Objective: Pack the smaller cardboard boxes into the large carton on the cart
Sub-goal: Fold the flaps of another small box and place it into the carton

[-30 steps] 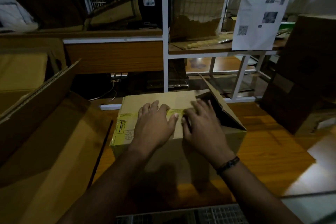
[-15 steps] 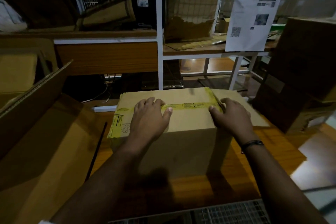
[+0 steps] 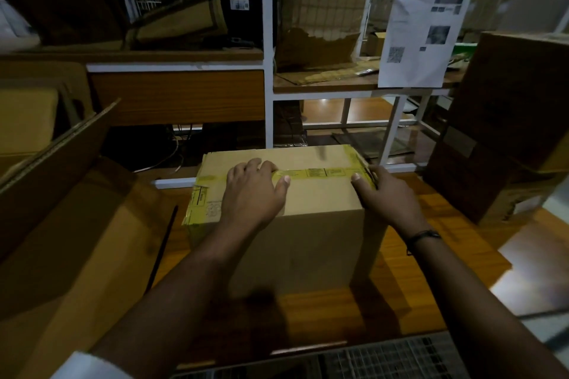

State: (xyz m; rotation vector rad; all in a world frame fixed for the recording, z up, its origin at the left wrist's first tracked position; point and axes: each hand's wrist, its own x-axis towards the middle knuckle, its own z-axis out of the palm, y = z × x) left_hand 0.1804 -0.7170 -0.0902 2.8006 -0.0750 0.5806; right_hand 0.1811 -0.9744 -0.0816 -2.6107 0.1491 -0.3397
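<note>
A small cardboard box [image 3: 308, 224] with yellow tape along its top seam stands on the wooden floor in front of me, its flaps closed. My left hand [image 3: 254, 194] rests flat on the top, fingers spread over the tape. My right hand [image 3: 388, 194] presses against the box's right top edge, thumb on the tape end. A large open carton [image 3: 70, 224] lies at the left with a flap raised.
White shelving [image 3: 268, 71] with flattened cardboard stands behind the box. A sheet of printed paper [image 3: 421, 31] hangs on the rack. Stacked brown boxes [image 3: 508, 132] stand at the right. A metal grid [image 3: 385, 357] shows at the bottom edge.
The raised right flap has been folded down and the box top is closed. My right hand slid from the middle of the top to the right edge; the left hand stayed put.
</note>
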